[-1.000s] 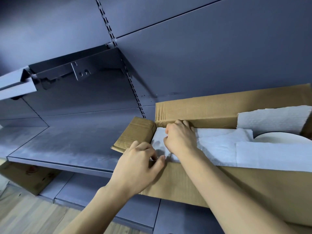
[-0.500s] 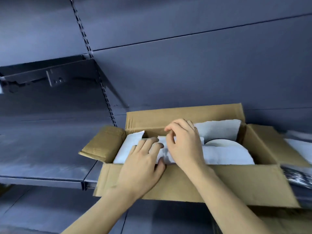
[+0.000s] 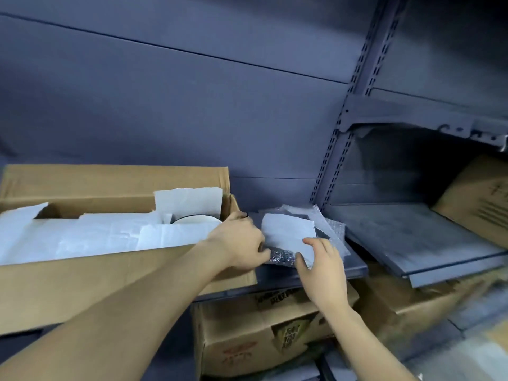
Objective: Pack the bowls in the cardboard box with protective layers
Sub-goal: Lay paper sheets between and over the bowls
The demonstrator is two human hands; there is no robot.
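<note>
Bowls were almost hidden: only the pale round rim of one white bowl [image 3: 196, 220] showed at the right end of the open brown cardboard box [image 3: 82, 276], bedded among white padding sheets [image 3: 96, 235]. This box stood on a dark grey metal shelf [image 3: 354, 266] with its long axis running left to right across the view. Its mouth faced up and its far flap stood upright against the shelf's back panel.

The left hand [image 3: 237, 242] reached across the box's right end with its fingers curled. Its thumb touched the crinkled clear bubble wrap [image 3: 334, 229] that lay on the shelf just beside the box. Whether those fingers gripped anything could not be told.

The right hand [image 3: 323, 270] was fairly wide, its fingers loosely straight and spread. The fingertips rested on the near right corner of a loose white rectangular sheet [image 3: 288, 232] lying on the bubble wrap, and the thumb sat at the sheet's near edge.

Printed brown cartons [image 3: 247, 342] sat below the shelf, and another brown carton [image 3: 478, 207] leaned on a lower shelf at far right.
</note>
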